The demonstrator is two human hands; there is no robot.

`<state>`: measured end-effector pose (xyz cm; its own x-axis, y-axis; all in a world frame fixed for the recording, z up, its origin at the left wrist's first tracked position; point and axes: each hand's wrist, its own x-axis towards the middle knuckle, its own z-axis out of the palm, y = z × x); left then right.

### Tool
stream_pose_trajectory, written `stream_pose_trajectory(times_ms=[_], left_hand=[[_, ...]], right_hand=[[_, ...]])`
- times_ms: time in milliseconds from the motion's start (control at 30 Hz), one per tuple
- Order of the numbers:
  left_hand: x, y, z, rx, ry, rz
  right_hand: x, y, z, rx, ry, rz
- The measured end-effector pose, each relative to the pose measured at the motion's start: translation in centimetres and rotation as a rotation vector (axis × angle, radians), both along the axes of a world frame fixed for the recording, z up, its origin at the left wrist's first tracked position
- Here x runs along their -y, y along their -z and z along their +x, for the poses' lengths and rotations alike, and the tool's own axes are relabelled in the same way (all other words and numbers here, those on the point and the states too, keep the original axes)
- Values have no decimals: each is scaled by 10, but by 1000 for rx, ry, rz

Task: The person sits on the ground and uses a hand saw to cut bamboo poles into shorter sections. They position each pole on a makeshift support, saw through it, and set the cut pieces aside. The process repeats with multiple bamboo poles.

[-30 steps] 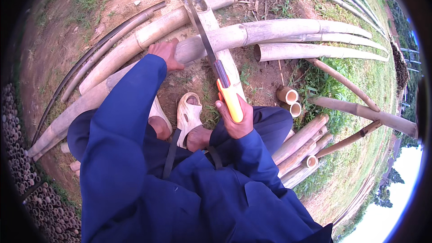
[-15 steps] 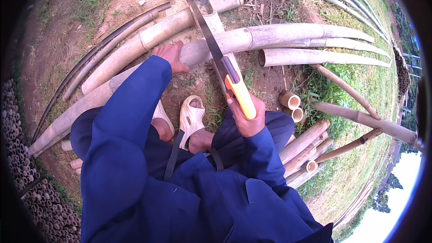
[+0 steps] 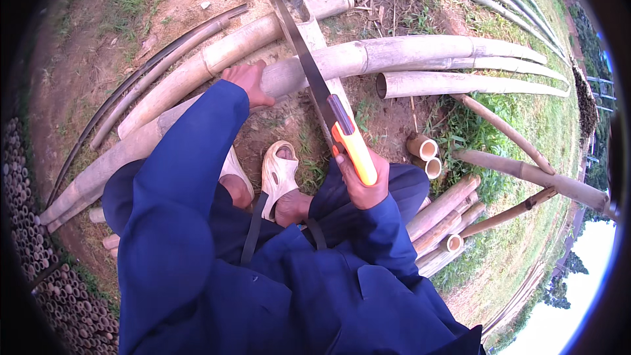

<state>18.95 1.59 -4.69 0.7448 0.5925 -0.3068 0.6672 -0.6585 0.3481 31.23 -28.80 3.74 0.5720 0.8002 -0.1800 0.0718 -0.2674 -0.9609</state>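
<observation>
A long bamboo pole (image 3: 342,59) crosses in front of me from lower left to upper right, resting over a bamboo support (image 3: 313,34) that points away from me. My left hand (image 3: 247,81) is closed around the pole, left of the saw, with the thumb on its near side. In my right hand (image 3: 366,181) is a hand saw (image 3: 352,141) with a yellow and orange handle. Its dark blade slants away to the upper left and lies across the pole. Whether the teeth have cut into the bamboo cannot be made out.
Another bamboo pole (image 3: 227,51) lies beyond mine, and a hollow-ended one (image 3: 460,84) lies to the right. Short cut pieces (image 3: 444,217) are piled by my right knee, near small bamboo cups (image 3: 427,150). Many bamboo ends (image 3: 66,296) are stacked at the lower left.
My right hand and the saw have shifted slightly back toward me, so the handle sits a little lower and to the right. My left hand stays on the pole.
</observation>
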Motion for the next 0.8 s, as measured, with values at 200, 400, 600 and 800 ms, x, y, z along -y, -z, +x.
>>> stream_pose_trajectory(times_ms=[200, 400, 600, 800], left_hand=[[7, 4, -4, -90, 9, -16], [12, 3, 1, -73, -5, -34], [2, 9, -9, -4, 32, -45], [7, 0, -3, -81, 15, -21]], right_hand=[[94, -36, -40, 237, -57, -145], [46, -16, -14, 155, -57, -103], [10, 2, -16, 174, -67, 49], [127, -51, -43, 245, -55, -193]])
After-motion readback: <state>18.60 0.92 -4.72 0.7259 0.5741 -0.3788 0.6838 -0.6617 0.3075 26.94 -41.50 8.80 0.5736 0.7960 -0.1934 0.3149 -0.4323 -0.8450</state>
